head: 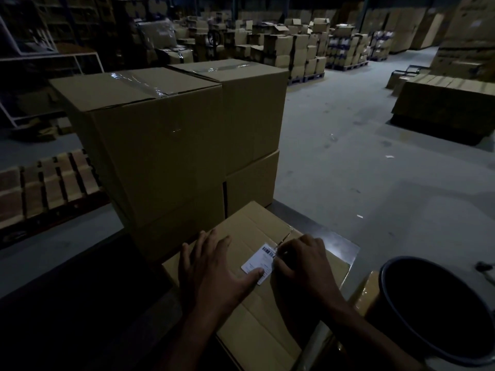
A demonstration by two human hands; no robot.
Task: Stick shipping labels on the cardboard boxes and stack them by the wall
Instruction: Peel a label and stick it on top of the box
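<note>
Two bare forearms are reaching up from the bottom edge onto a low cardboard box [257,303] lying flat on a grey table [345,249]. Left hand [211,266] is lying spread wide and flat on the box top, its thumb pressing the near corner of a white shipping label [258,262]. Right hand [305,259] is curling its fingers at the label's right edge, pinching something there; whether that is the label itself or a backing strip cannot be told.

By my judgement, the labelling step is under way: the label is sitting on the box top, close to the taped centre seam, and is being smoothed or peeled. Next, it will probably need rubbing flat from edge to edge, and then the box will need lifting with both hands toward a stack.

Printing on the label is showing a barcode along its far edge; the smaller text is too dim and small to read. No brand is visible on any carton.

Just beyond, taller sealed boxes [150,145] are standing stacked on the table. At right, a dark round bin [401,311] is sitting close by.
</note>
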